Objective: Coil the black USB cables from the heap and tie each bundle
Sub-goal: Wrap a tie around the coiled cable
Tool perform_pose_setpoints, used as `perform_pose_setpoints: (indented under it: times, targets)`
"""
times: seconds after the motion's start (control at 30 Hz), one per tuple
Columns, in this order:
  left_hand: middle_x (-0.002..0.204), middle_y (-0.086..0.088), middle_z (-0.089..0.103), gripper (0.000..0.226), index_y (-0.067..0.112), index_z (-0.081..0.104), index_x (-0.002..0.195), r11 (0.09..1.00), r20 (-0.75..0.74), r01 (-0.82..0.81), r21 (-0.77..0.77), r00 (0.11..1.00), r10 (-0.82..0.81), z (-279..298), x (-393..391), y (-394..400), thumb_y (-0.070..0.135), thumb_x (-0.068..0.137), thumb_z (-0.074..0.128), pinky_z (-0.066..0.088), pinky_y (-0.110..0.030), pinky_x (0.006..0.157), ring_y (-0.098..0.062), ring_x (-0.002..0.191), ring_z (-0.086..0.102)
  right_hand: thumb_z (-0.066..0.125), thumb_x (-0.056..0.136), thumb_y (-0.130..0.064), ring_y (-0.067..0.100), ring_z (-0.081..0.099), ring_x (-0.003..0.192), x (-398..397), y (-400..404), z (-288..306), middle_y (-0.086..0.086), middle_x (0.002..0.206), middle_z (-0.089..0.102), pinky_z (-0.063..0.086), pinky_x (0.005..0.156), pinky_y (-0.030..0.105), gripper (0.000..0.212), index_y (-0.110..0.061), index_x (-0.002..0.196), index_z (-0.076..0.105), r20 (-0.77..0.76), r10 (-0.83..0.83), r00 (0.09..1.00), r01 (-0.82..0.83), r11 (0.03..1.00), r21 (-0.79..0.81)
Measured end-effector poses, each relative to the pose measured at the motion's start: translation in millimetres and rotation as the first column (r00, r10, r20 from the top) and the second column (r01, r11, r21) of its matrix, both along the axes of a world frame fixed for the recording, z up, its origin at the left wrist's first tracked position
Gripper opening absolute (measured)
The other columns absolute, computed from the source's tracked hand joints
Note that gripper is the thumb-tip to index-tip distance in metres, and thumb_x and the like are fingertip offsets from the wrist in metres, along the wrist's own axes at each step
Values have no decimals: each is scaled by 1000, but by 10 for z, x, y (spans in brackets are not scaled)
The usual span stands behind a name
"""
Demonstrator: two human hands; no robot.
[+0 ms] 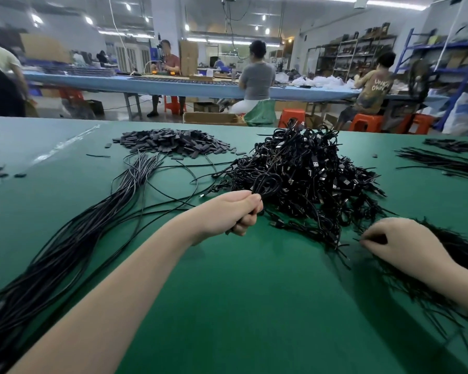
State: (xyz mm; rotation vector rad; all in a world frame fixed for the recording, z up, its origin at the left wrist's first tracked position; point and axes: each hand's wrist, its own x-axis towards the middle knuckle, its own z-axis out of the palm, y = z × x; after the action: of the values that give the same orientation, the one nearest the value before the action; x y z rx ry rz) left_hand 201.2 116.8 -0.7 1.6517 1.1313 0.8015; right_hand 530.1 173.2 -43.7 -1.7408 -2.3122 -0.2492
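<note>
My left hand grips a coiled black USB cable, its loop sticking up beyond my knuckles over the green table. Just behind it rises a big heap of coiled, tied black cables. My right hand rests on a pile of thin black twist ties at the right, thumb and forefinger pinching at one tie. A long sheaf of loose straight black cables runs from the near left edge toward the table's middle.
A mound of small dark flat pieces lies at the back centre. More ties and cables lie at the far right. A strip of clear plastic lies at the back left. Other people sit at a blue bench beyond.
</note>
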Motion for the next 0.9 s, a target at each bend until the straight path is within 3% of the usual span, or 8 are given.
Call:
perform_pose_setpoints:
  times: [0.2, 0.27, 0.37, 0.43, 0.53, 0.7, 0.8, 0.9]
  targets:
    - [61, 8, 32, 31, 16, 40, 81, 1000, -19, -11, 24, 1000, 12, -8, 52, -6, 30, 106, 28, 30, -22, 58, -10, 55, 26, 76, 78, -25, -3, 65, 66, -390, -150, 179, -17, 72, 68, 48, 63, 4, 8, -28, 80, 69, -646, 157, 747, -92, 987, 134]
    - [61, 9, 32, 31, 17, 40, 80, 999, -20, -17, 29, 1000, 18, -11, 62, -12, 31, 106, 28, 31, -22, 58, -9, 55, 27, 74, 77, -30, -4, 64, 65, -532, -164, 213, -17, 69, 67, 49, 57, 11, 7, -32, 77, 67, -606, 129, 785, -84, 991, 102]
    - [62, 8, 33, 31, 17, 40, 81, 999, -52, -32, 32, 998, 33, -7, 53, -12, 32, 106, 28, 32, -22, 58, -11, 57, 27, 69, 83, -29, 6, 62, 70, -581, -86, 147, -16, 76, 64, 52, 56, 24, 1, -28, 83, 68, -236, -35, 971, 28, 999, -33]
    - [64, 7, 33, 31, 16, 41, 82, 998, -81, -48, 37, 995, 50, -3, 41, -12, 32, 105, 28, 33, -21, 58, -11, 58, 28, 65, 86, -31, 13, 61, 74, -511, -14, 69, -10, 85, 64, 54, 59, 28, 5, -27, 88, 67, -18, -174, 985, 170, 975, -145]
    - [65, 6, 35, 30, 16, 42, 83, 996, -125, -71, 50, 989, 76, -4, 26, -7, 33, 105, 28, 34, -13, 52, -9, 55, 31, 66, 87, -31, 12, 61, 73, -383, 50, 20, -5, 88, 68, 55, 63, 30, 7, -24, 88, 67, -129, -235, 963, 198, 948, -248]
    - [67, 6, 38, 28, 16, 42, 85, 994, -135, -105, 38, 985, 109, -32, 67, -15, 33, 105, 31, 33, -10, 47, -4, 48, 32, 75, 79, -18, 5, 67, 69, -598, -203, 287, -10, 74, 71, 52, 63, 11, 8, -24, 83, 70, -721, 213, 659, -163, 977, 140]
    - [69, 6, 43, 29, 15, 40, 84, 995, -194, -78, 65, 977, 90, -34, 114, -57, 35, 104, 33, 40, -18, 58, -8, 55, 39, 75, 78, -14, 9, 70, 71, -996, -507, 446, -11, 78, 71, 55, 68, 16, 12, -23, 83, 70, -727, 472, 498, -374, 874, 311]
    - [79, -1, 55, 33, 14, 39, 81, 986, -382, -43, 159, 919, 101, -19, 162, -104, 39, 102, 36, 45, -35, 68, -17, 68, 48, 76, 77, -8, 5, 68, 70, -1281, -661, 449, -13, 76, 70, 54, 67, 16, 11, -18, 80, 70, -687, 533, 493, -410, 839, 357]
